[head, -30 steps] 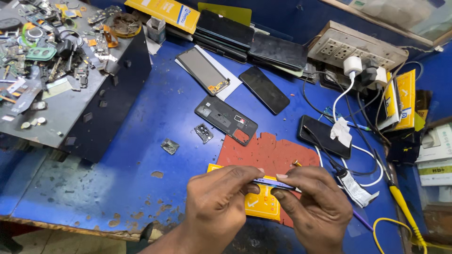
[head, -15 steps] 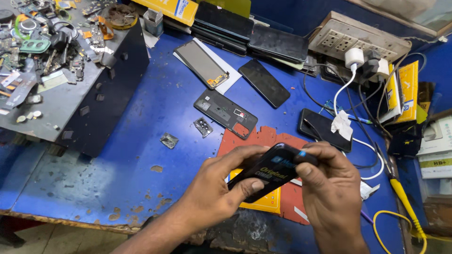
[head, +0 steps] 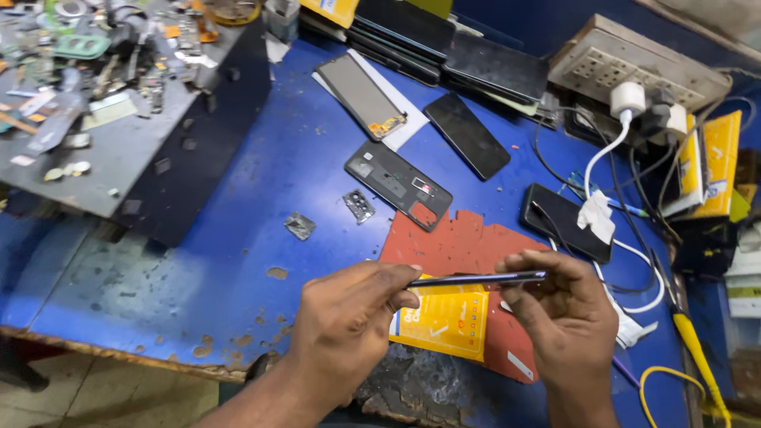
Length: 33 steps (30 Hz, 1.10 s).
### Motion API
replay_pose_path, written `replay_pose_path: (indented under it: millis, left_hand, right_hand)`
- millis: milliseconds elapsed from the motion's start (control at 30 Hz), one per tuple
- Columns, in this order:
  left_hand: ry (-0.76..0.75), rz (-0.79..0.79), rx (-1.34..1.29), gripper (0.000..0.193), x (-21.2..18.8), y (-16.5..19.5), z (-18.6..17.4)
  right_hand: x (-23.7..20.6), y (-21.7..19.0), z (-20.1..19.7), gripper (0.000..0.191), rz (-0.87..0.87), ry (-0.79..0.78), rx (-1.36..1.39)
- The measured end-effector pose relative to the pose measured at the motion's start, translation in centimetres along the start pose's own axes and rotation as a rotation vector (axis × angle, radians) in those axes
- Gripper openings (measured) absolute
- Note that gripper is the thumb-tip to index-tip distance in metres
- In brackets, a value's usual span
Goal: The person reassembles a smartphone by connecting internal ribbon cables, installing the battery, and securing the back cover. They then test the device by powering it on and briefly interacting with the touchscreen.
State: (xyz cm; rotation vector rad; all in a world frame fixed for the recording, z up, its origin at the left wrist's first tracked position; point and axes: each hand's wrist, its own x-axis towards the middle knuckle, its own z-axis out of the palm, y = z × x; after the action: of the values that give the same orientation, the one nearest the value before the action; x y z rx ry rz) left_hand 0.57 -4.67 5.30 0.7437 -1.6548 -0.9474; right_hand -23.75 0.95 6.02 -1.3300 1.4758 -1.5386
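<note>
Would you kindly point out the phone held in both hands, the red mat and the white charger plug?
phone [head: 476, 279], head view, on its thin edge between the hands.
red mat [head: 460, 246], head view, on its bare upper part.
white charger plug [head: 628, 98], head view, on its round body.

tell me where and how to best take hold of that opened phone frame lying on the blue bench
Take the opened phone frame by its two long edges near the middle, coming straight down from above. It lies flat and diagonal on the blue bench, thin and hollowed, so a pinch across its narrow width suits it. Its long sides look free; a small metal part lies just off its lower left side.
</note>
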Motion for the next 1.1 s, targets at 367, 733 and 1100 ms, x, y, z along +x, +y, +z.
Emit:
replay_pose_path:
  millis: [367,733,1100]
  left_hand:
    - [-0.091,0.220,0.318,0.044,-0.1,-0.3,0.3]
    - [-0.191,0.160,0.312,0.044,-1.2,-2.2,1.3]
    - [-0.120,-0.012,0.063,0.044,-1.5,-2.5,0.9]
  right_hand:
    - [0.0,-3.7,2.8,0.023,-0.444,-0.213,-0.667]
    - [-0.4,-2.1,4.6,0.022,-0.564,-0.265,-0.675]
    - [-0.6,-1.5,4.2,0.028,-0.497,-0.310,-0.737]
